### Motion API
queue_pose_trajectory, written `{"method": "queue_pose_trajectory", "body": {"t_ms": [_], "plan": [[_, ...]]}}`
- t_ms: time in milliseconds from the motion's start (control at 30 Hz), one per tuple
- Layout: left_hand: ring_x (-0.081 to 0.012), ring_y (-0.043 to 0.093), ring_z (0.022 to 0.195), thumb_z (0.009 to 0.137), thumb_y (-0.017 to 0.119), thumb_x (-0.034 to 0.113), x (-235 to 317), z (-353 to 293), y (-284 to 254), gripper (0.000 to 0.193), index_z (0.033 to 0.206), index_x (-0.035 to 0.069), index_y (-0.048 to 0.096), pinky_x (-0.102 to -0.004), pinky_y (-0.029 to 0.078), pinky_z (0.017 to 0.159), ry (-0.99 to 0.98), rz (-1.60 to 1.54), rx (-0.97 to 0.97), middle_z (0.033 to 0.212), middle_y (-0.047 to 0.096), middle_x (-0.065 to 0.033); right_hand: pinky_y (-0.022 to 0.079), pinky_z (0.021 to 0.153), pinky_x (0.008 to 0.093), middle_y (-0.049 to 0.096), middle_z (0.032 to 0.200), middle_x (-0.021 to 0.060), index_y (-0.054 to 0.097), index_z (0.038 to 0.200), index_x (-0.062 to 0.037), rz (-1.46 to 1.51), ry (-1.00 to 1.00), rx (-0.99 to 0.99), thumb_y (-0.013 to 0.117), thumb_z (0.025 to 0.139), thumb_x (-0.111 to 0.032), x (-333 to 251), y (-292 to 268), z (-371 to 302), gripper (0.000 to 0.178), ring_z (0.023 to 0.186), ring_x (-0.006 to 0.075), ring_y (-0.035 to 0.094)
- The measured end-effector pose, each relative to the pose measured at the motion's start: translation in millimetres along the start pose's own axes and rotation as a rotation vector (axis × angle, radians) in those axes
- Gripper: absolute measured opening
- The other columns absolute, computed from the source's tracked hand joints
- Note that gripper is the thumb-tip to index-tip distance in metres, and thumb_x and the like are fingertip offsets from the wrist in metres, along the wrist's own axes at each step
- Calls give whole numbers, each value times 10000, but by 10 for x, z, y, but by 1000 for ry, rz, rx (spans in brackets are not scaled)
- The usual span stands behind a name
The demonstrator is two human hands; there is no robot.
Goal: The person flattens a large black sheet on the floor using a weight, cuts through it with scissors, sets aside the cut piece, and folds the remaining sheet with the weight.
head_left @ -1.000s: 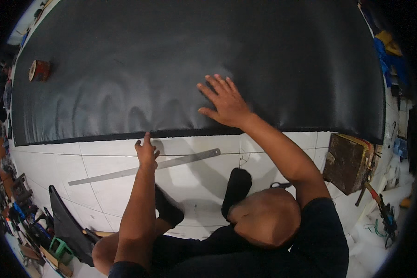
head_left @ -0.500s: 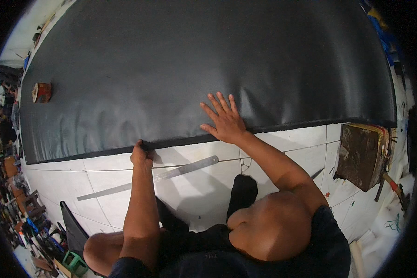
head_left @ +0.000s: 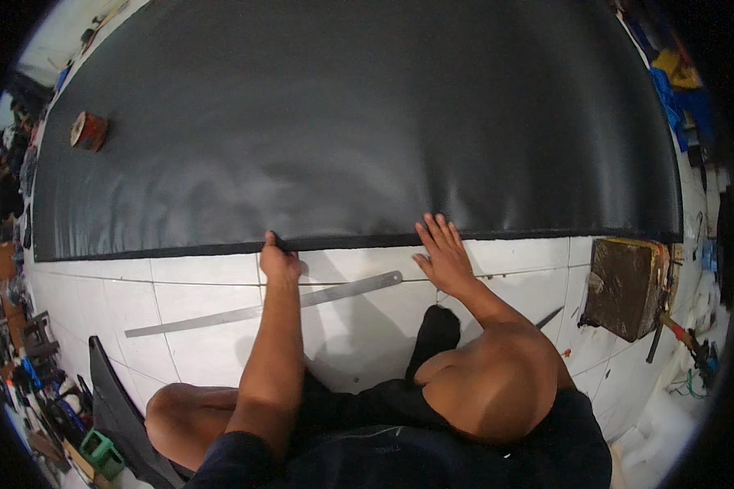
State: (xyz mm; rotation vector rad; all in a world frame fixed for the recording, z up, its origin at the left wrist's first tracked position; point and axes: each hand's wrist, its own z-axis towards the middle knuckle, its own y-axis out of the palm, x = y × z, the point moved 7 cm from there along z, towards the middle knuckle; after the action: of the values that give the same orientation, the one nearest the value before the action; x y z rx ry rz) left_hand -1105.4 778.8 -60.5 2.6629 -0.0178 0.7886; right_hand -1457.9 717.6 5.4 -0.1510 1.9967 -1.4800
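Note:
A wide black sheet [head_left: 342,122], smooth like vinyl or leather, spreads across the tiled floor in front of me. Its near edge is pinched by my left hand [head_left: 279,262], thumb on top and the other fingers mostly hidden. To the right, my right hand [head_left: 448,261] is open, its outstretched fingertips resting on the same edge and its palm over the white tiles. Between me and the sheet, a long steel ruler [head_left: 342,291] lies at a slant, passing behind my left forearm. A rusty reddish can [head_left: 90,131] sits on the sheet at the far left.
A brown block-like object [head_left: 624,287] stands by the sheet's right corner, with a red-handled tool [head_left: 675,328] beside it. A dark pointed blade [head_left: 550,316] lies near my right knee. Along the left are cluttered items and a green plastic stool [head_left: 102,453]. White tiles [head_left: 204,301] show nearby.
My right hand has drawn back from the sheet's surface to its near edge, further right. My left hand keeps its pinch, and the edge looks straighter, with softer wrinkles. The view has shifted slightly.

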Motion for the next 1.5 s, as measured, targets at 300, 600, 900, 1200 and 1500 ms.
{"method": "queue_pose_trajectory", "body": {"t_ms": [300,600,900,1200,1500], "plan": [[-287,586,1055,971,569,163,96,-149,-1,366,1223,-89,487,-395,509,894,383,266,-112,1231,560,-180,159,1183,511,271,1565,172,390,1460,-46,-58,1,43,528,972,-264,-57,54,-85,552,1453,354,228],[-237,659,873,903,606,34,-33,-297,90,289,1166,1,491,-336,606,652,198,524,-161,1071,612,-143,435,968,463,590,1160,237,578,1156,47,87,831,799,707,794,-148,1477,177,-2140,431,1075,407,560],[-319,633,844,864,713,233,82,-702,-32,499,1176,-71,468,-413,512,770,617,1058,104,1027,604,-202,461,933,437,590,1140,223,543,1183,39,721,1286,532,668,835,-183,1630,909,-2671,432,1046,368,577],[-419,375,1317,849,710,314,-913,-1582,1165,640,1365,44,445,-529,278,1100,1291,1697,-852,1419,381,-255,488,898,411,591,1120,208,509,1210,30,868,1128,403,629,875,-219,1355,688,-2389,435,1016,329,594],[-367,169,1471,974,459,525,-1901,-1573,971,708,1529,132,265,-521,132,1193,1253,2137,-1395,1590,171,-194,514,863,385,591,1100,194,474,1237,22,1197,965,170,590,916,-255,638,317,-2238,440,987,290,611]]}}
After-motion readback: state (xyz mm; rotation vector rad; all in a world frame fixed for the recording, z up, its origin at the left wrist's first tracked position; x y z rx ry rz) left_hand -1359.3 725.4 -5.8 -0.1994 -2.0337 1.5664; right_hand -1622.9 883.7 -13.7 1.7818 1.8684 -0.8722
